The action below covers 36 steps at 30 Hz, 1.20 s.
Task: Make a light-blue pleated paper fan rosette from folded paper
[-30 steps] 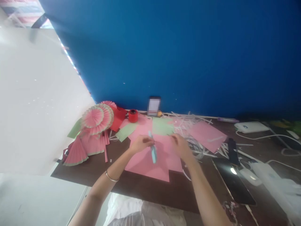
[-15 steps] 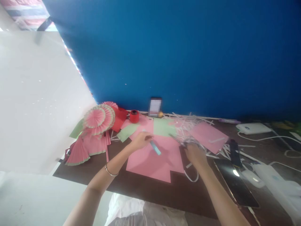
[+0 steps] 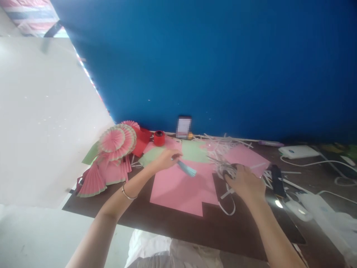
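Head view: left hand point(image 3: 166, 160) closed on blue paper point(image 3: 187, 169); right hand point(image 3: 247, 181), now farther right, around scissors point(image 3: 221, 162).

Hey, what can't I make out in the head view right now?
All in the head view:
Blue paper strip: one end, covered by the left hand.
Scissors: handles, partly covered by the right hand.
Dark-screened device: one side, behind the right forearm.
Upright item at the wall: front, pixelated.
White object, lower right: rest, cut off by the picture edge.

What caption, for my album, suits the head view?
Left hand holds folded blue paper above pink paper; right hand holds scissors.
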Each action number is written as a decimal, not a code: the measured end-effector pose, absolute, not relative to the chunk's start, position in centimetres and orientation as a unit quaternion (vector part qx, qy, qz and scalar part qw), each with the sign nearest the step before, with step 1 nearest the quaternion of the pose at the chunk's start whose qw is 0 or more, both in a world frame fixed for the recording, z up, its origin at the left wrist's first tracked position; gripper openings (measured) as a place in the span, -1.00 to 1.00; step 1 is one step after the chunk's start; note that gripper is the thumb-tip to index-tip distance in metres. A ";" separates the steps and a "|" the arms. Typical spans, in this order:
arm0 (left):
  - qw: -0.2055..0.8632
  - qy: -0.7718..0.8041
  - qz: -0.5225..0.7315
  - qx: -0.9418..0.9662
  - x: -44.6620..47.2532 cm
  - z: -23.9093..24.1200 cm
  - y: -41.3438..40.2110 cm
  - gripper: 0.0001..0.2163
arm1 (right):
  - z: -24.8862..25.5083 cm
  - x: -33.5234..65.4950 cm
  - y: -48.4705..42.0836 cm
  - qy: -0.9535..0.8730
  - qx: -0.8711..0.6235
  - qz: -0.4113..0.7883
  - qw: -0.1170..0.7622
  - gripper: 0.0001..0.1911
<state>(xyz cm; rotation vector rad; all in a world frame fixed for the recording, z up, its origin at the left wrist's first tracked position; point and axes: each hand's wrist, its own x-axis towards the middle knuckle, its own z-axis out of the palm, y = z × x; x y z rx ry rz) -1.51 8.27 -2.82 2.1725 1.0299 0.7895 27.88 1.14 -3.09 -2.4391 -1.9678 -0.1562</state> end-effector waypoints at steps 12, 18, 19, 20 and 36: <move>0.272 0.371 0.274 0.845 -1.9 -1.3 8.7 -0.81 | 0.7 22.5 2.1 -0.768 -0.627 0.128 0.032 -0.68; 0.262 0.359 0.288 0.848 -1.9 -1.1 8.7 -0.82 | 1.2 21.0 2.6 -0.786 -0.605 0.125 0.029 -0.73; 0.262 0.357 0.290 0.848 -1.9 -1.1 8.7 -0.82 | 1.3 20.8 2.6 -0.787 -0.604 0.123 0.029 -0.73; 0.260 0.357 0.291 0.849 -1.9 -1.0 8.7 -0.82 | 1.3 20.7 2.6 -0.788 -0.604 0.120 0.029 -0.74; 0.259 0.362 0.310 0.840 -1.4 -0.7 8.6 -0.84 | 1.6 19.9 3.3 -0.795 -0.597 0.108 0.019 -0.70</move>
